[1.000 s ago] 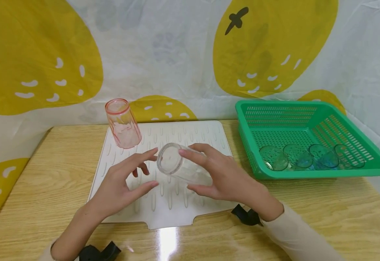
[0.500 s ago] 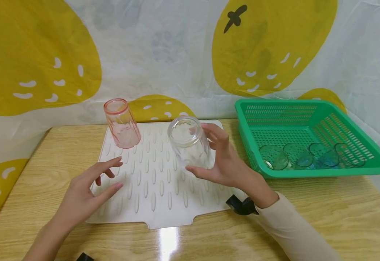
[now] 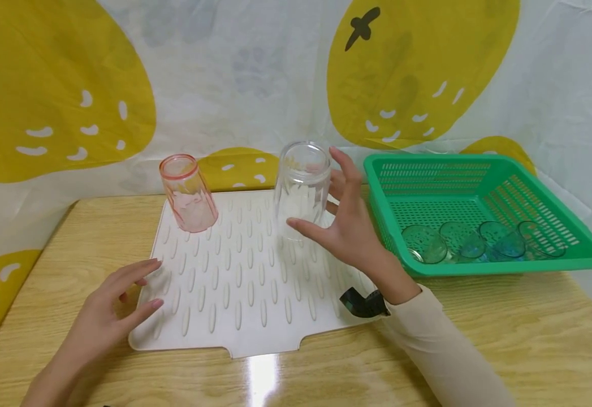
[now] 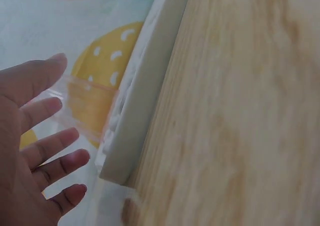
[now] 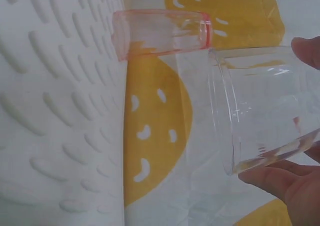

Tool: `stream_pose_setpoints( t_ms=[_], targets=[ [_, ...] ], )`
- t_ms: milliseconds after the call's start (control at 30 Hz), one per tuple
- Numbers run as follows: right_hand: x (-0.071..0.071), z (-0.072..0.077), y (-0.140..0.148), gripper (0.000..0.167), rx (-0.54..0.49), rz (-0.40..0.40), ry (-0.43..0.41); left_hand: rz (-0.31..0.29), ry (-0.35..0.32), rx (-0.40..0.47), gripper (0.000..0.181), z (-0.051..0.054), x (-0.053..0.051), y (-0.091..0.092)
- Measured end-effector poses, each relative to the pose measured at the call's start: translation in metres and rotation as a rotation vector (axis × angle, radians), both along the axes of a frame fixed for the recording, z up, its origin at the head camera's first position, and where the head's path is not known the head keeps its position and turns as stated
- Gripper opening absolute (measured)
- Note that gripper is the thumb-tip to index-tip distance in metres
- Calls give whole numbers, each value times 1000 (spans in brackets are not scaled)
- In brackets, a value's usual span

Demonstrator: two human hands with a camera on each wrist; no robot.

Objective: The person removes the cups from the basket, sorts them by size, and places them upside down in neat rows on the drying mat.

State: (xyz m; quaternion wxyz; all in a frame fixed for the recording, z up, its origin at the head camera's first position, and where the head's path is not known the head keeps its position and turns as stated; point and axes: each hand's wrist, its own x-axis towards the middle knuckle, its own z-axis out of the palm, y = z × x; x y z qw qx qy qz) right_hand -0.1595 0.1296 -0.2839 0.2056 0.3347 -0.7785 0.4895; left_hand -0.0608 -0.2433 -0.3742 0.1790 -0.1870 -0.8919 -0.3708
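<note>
Upside down, a clear drinking glass [image 3: 303, 195] is held over the back right of the white drying mat [image 3: 250, 333]. My right hand [image 3: 351, 226] grips it, thumb on the near side and fingers round the right side. In the right wrist view a gap shows between the glass's rim [image 5: 222, 111] and the mat. A pink-tinted glass [image 3: 191, 198] stands mouth down on the mat's back left corner. My left hand [image 3: 107, 311] hovers by the mat's left edge, fingers loosely spread and holding nothing, as the left wrist view also shows of that hand [image 4: 35, 136].
To the right stands a green plastic basket [image 3: 384, 226] with several bluish and clear glasses [image 3: 499, 240] lying along its front side. A cloth with yellow fruit prints [image 3: 275, 85] hangs behind the wooden table [image 3: 173, 379].
The right hand has carried the clear glass back and slightly right, turning it from tilted to mouth down. The left hand has drawn away to the left, off the glass.
</note>
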Motion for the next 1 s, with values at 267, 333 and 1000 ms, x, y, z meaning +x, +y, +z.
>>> stream_pose_setpoints(
  t_ms=[267, 333, 1000],
  targets=[
    [-13, 3, -2, 110, -48, -46, -11, -47, -52, -63, 85, -12, 0, -21],
    [-17, 5, -3, 109, -61, -55, -14, -64, -52, -87, 86, -14, 1, -25],
    [-51, -16, -17, 110, -141, -81, -129, -127, -109, -187, 80, -26, 14, -41]
  ],
)
